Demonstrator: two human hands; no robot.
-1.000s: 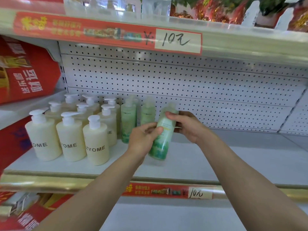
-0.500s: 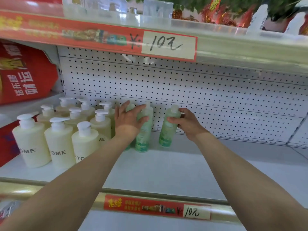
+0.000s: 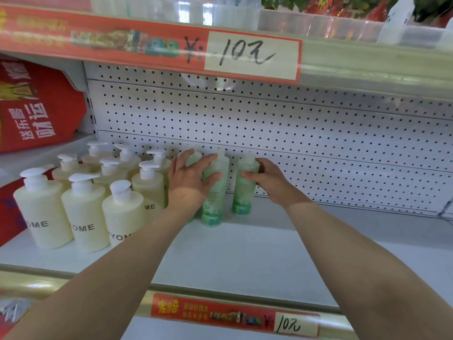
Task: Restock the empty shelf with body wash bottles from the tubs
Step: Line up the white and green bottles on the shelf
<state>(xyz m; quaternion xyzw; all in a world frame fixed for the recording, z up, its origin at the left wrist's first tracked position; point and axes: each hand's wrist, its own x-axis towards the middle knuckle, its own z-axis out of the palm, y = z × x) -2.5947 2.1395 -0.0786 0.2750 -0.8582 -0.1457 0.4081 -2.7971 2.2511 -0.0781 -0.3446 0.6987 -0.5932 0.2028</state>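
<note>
The green bottle [image 3: 245, 190] stands upright on the shelf [image 3: 257, 256], close to the pegboard [image 3: 282, 133] at the back. Your right hand [image 3: 269, 184] holds it, the thumb across its front and the fingers curled behind. Just beside it, on the left, stands a second green bottle [image 3: 213, 200], with a narrow gap between the two. Your left hand [image 3: 187, 179] rests on this one, wide, with fingers spread and nearly straight. A third green bottle [image 3: 195, 157] shows partly behind these fingers. Left of the hand, cream pump bottles [image 3: 83, 217] stand in close rows. Further left is a red bag [image 3: 36, 106]. Price strips [image 3: 250, 55] marked 10 run along the shelf edges.
</note>
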